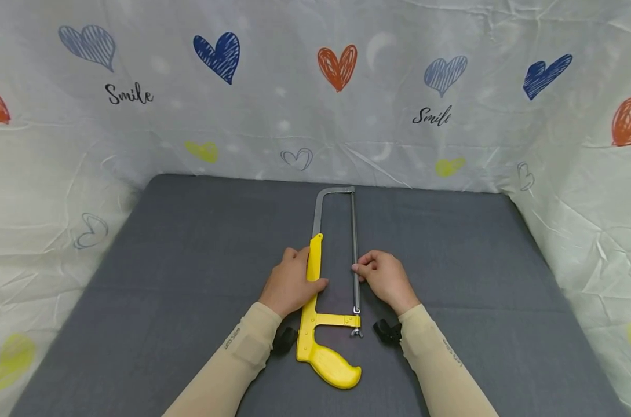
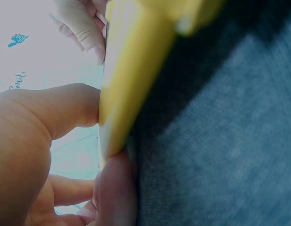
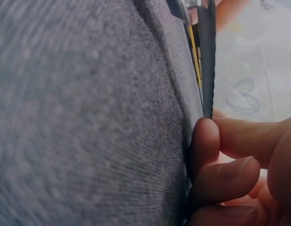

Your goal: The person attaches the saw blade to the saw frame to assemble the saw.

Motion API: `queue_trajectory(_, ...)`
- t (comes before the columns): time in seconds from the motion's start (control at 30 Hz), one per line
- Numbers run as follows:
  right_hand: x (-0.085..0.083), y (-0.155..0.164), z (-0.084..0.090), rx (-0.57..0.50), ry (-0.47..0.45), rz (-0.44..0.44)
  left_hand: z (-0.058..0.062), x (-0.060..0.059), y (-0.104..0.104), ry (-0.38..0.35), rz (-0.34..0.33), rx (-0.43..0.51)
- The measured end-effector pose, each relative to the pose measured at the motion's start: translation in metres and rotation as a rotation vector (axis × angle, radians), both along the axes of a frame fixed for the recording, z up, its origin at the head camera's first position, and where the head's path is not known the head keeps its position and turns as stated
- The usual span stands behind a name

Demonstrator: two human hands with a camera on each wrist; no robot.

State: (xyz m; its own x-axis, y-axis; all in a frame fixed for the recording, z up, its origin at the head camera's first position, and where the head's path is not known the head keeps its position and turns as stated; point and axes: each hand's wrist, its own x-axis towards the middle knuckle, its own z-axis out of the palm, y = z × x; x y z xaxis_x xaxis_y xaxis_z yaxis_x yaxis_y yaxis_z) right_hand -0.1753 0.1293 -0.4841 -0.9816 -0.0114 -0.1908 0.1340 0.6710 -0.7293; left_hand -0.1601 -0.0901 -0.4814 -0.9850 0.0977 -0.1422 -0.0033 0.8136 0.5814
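A yellow hacksaw with a grey metal front bow lies on the dark grey cloth, its handle toward the person. My left hand grips the yellow part of the frame, thumb on one side and fingers on the other; the left wrist view shows this grip close up. On the right of the saw, my right hand pinches the thin blade near its middle. In the right wrist view the toothed edge of the blade runs down to the thumb and fingertip. A wing nut sits at the blade's near end.
The grey cloth covers the table out to its edges. Behind and at both sides hangs a white sheet printed with hearts and words. A black wrist camera is strapped at the right wrist.
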Motion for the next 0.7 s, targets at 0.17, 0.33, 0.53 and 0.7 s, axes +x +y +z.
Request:
queue_trajectory(0.17, -0.0001, -0.0007, -0.0006, 0.022, 0.007, 0.007, 0.0005, 0.0002, -0.0001, 0.0, 0.001, -0.006)
queue_trajectory(0.33, -0.0009, 0.0001, 0.0003, 0.028, 0.005, 0.015, 0.0017, 0.0004, -0.0002, -0.001, 0.002, -0.005)
queue_trajectory(0.53, -0.0003, 0.0009, 0.0008, 0.028, 0.003, 0.036, 0.0013, 0.0001, -0.0007, 0.003, -0.002, -0.002)
queue_trajectory(0.7, -0.0005, 0.0026, 0.0021, 0.033, -0.005, 0.049, 0.0012, 0.0001, 0.0002, -0.008, 0.002, -0.009)
